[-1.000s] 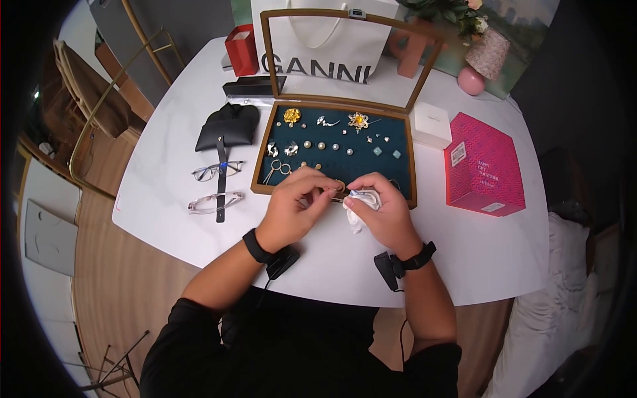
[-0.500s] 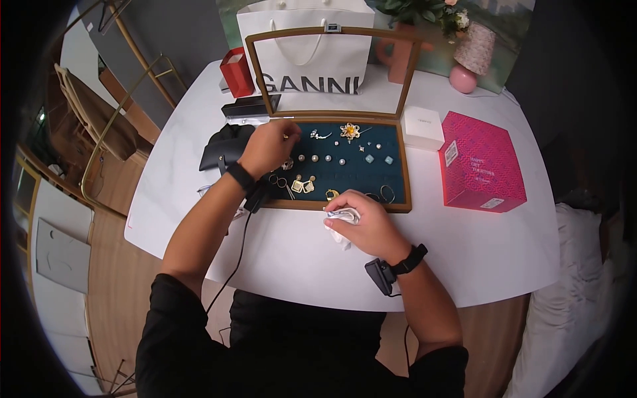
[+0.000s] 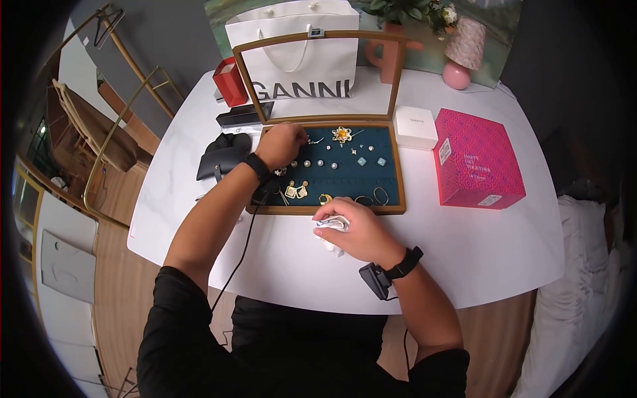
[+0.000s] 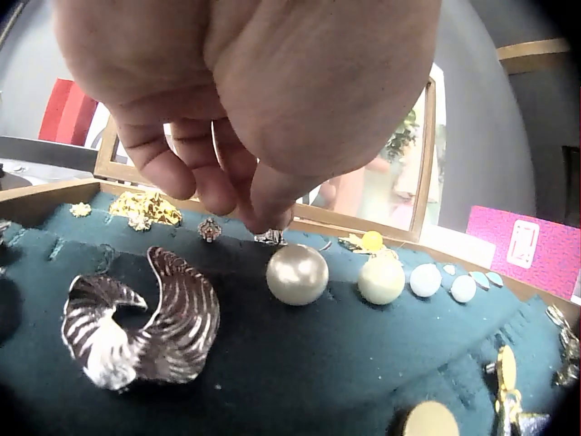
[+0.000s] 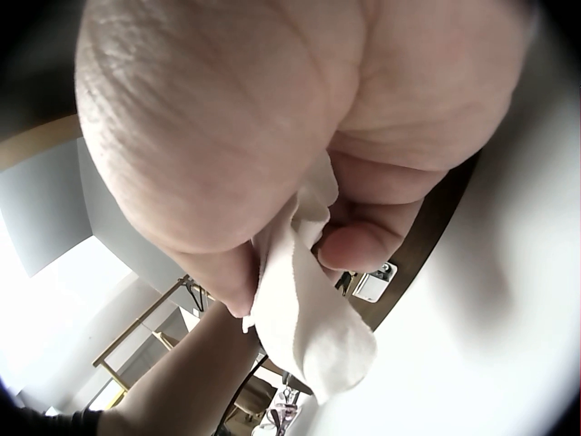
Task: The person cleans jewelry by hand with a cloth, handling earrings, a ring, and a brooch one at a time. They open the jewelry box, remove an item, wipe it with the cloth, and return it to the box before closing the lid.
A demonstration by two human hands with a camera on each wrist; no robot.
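Observation:
My left hand reaches over the upper left of the teal-lined jewellery case, its thumb and fingertips pinching a small silver piece that sits at the lining. Just nearer in the left wrist view lie a large pearl stud and a ridged silver earring. Beyond the case's front edge, my right hand grips a crumpled white cloth, which hangs from between thumb and fingers. Near that hand, a gold earring rests in the front row.
The case's glazed lid stands raised in front of a white paper bag. To the right are a small white box and a pink box. A black pouch lies left, partly behind my left forearm.
My left hand has left the spot beside the right hand and moved to the case's upper left, then slightly right to the silver piece. My right hand still holds the cloth. The head view has shifted.

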